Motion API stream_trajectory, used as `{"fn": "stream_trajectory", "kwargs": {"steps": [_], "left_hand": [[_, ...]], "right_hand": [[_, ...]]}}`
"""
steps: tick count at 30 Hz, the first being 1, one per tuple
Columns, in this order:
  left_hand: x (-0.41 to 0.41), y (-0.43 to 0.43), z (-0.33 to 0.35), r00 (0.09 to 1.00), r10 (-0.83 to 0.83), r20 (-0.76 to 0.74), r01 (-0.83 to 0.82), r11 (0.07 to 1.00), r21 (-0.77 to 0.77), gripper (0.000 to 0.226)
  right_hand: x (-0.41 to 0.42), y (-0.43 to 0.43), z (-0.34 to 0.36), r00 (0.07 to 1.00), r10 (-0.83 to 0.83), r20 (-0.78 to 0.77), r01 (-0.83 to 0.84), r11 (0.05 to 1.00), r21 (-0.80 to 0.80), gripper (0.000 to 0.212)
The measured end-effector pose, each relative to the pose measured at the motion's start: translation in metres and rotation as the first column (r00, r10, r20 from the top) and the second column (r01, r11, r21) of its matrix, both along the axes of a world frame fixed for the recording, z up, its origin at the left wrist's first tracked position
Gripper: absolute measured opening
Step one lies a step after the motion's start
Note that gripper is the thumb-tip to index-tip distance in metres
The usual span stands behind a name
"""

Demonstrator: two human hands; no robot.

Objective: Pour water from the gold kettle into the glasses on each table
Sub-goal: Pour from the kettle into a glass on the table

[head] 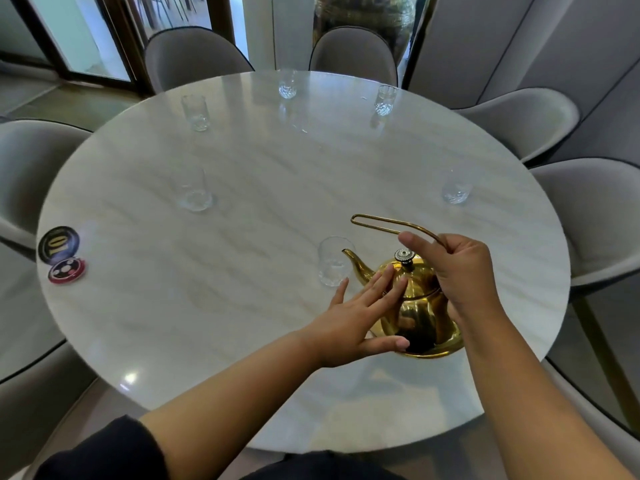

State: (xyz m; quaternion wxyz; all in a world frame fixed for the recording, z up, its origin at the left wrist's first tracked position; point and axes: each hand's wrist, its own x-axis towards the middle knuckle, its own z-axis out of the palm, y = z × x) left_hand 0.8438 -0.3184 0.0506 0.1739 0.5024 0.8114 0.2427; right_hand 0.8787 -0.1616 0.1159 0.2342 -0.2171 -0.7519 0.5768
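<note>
The gold kettle (pixel 420 320) stands on the round marble table (pixel 242 306), its spout pointing left toward the nearest clear glass (pixel 333 262). My right hand (pixel 457 271) grips the thin gold wire handle that arcs above the lid. My left hand (pixel 360 317) lies flat with fingers spread against the kettle's lid and left side. Several other clear glasses stand around the table, among them one at left centre (pixel 194 192), one at the right (pixel 456 188) and one at the far edge (pixel 287 84).
A black round marker with the number 10 (pixel 58 244) and a red disc (pixel 66 270) sit at the table's left edge. Grey upholstered chairs (pixel 519 119) ring the table closely. Glass doors lie beyond at the far left.
</note>
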Motion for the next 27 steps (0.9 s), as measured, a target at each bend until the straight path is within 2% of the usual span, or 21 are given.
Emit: {"fn": "stream_trajectory", "kwargs": {"steps": [8,17,27], "left_hand": [[-0.004,0.005,-0.003,0.998,0.010,0.066,-0.013,0.999,0.048,0.079],[-0.005,0.008,-0.005,0.992,0.031,0.119,-0.041,0.996,0.081,0.077],[-0.009,0.009,-0.009,0.987,0.007,0.161,-0.026,0.993,0.117,0.087]], "right_hand": [[-0.018,0.001,0.009,0.994,0.052,0.094,-0.064,0.990,0.125,0.054],[-0.027,0.003,0.013,0.988,0.064,0.143,-0.090,0.979,0.181,0.059],[-0.032,0.003,0.015,0.982,0.064,0.176,-0.108,0.961,0.253,0.059]]}}
